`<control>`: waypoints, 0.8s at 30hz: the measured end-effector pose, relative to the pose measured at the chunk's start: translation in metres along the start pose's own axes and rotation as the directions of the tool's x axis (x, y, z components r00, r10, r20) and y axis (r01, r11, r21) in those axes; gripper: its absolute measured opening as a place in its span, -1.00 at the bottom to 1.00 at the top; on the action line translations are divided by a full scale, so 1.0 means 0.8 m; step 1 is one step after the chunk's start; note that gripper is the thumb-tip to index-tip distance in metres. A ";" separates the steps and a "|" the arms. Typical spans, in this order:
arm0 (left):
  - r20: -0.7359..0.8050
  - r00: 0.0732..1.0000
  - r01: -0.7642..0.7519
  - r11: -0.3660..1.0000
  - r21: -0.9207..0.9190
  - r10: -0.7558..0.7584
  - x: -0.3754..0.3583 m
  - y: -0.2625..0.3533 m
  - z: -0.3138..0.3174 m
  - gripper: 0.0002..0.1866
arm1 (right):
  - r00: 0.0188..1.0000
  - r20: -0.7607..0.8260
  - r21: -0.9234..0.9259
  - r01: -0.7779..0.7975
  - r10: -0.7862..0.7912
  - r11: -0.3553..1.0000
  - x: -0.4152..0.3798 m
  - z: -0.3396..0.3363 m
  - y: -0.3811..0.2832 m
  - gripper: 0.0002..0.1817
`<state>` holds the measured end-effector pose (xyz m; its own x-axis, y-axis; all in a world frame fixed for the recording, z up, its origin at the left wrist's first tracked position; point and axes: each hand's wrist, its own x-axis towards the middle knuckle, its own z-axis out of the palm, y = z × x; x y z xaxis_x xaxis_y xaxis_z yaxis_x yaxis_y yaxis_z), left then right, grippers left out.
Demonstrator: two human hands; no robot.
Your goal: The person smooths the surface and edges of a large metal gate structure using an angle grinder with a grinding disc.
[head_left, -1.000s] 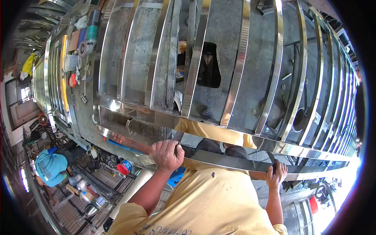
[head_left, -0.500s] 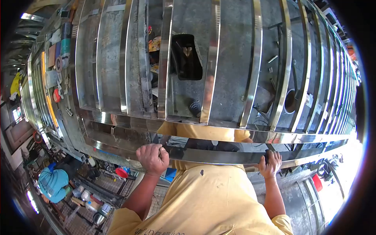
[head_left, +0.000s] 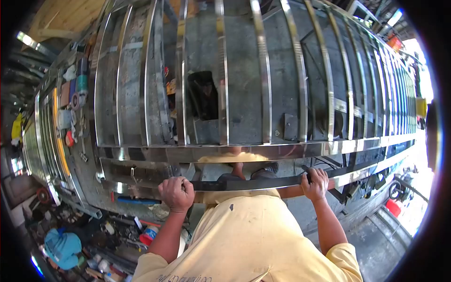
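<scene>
A long frame of shiny stainless-steel square tubes (head_left: 305,151), with many parallel upright bars, stretches across the view in front of me. My left hand (head_left: 176,193) is wrapped round its nearest rail (head_left: 244,184), left of my body. My right hand (head_left: 315,183) grips the same rail farther right, with fingers curled over the top. Through the bars I see a black open tub (head_left: 204,94) on the grey floor beneath. My feet show partly between the two near rails.
At left, a bench with tape rolls, a red-and-grey tool (head_left: 69,138) and a yellow level-like bar (head_left: 61,136). Lower left, a person in a blue shirt (head_left: 62,249) is near scattered tools and containers. A red container (head_left: 392,207) stands at right.
The frame's near rails now run more level across the view. The bars have shifted relative to the floor, and the black tub appears lower and farther left. Both hands keep their grip.
</scene>
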<state>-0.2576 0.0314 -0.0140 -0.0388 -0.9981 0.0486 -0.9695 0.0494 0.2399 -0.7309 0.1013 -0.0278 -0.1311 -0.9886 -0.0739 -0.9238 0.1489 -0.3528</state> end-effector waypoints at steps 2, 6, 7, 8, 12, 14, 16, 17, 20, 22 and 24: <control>-0.051 0.999 -0.007 1.000 0.007 0.007 -0.004 -0.004 0.003 -0.96 | 0.999 -0.032 -0.020 -0.011 0.011 1.000 -0.003 0.003 -0.002 -0.77; -0.080 0.997 -0.011 1.000 0.015 0.012 -0.011 -0.005 0.012 -0.91 | 0.995 -0.087 -0.037 -0.055 0.052 0.998 -0.011 0.001 0.000 -0.75; -0.074 0.997 0.002 1.000 0.022 0.000 -0.011 -0.004 0.010 -0.90 | 0.995 -0.070 -0.059 -0.075 0.071 0.995 -0.012 -0.001 -0.001 -0.74; -0.083 0.997 -0.005 1.000 0.014 0.007 -0.012 -0.005 0.011 -0.89 | 0.994 -0.083 -0.056 -0.074 0.069 0.996 -0.013 0.001 0.000 -0.73; -0.084 0.996 0.006 1.000 0.010 -0.005 -0.015 -0.005 0.011 -0.86 | 0.993 -0.089 -0.035 -0.075 0.072 0.997 -0.015 0.001 0.002 -0.70; -0.087 0.996 0.012 1.000 0.012 -0.011 -0.016 -0.007 0.014 -0.84 | 0.995 -0.043 -0.054 -0.093 0.091 0.994 -0.016 -0.003 0.000 -0.69; -0.068 0.996 0.059 0.998 0.039 -0.056 -0.016 -0.004 0.017 -0.83 | 0.993 -0.065 -0.033 -0.102 0.100 0.994 -0.019 -0.005 -0.004 -0.66; -0.060 0.995 0.086 0.995 0.053 -0.083 -0.015 -0.002 0.016 -0.82 | 0.992 -0.076 -0.024 -0.102 0.100 0.994 -0.020 -0.006 -0.004 -0.65; 0.029 0.990 0.135 0.985 0.111 -0.139 -0.011 0.002 0.013 -0.73 | 0.993 -0.062 -0.025 -0.099 0.097 0.995 -0.022 -0.008 -0.004 -0.60; 0.072 0.986 0.143 0.981 0.133 -0.153 -0.012 0.017 0.013 -0.69 | 0.994 0.026 0.042 -0.103 0.102 0.994 -0.023 -0.012 0.003 -0.57; 0.089 0.986 0.131 0.981 0.146 -0.144 -0.017 0.040 0.019 -0.65 | 0.997 -0.053 0.158 -0.043 0.052 0.987 -0.031 -0.013 0.011 -0.56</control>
<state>-0.2914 0.0457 -0.0215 0.0803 -0.9941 -0.0726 -0.9911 -0.0874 0.1005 -0.7394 0.1269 -0.0195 -0.1982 -0.9792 -0.0428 -0.8489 0.1933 -0.4920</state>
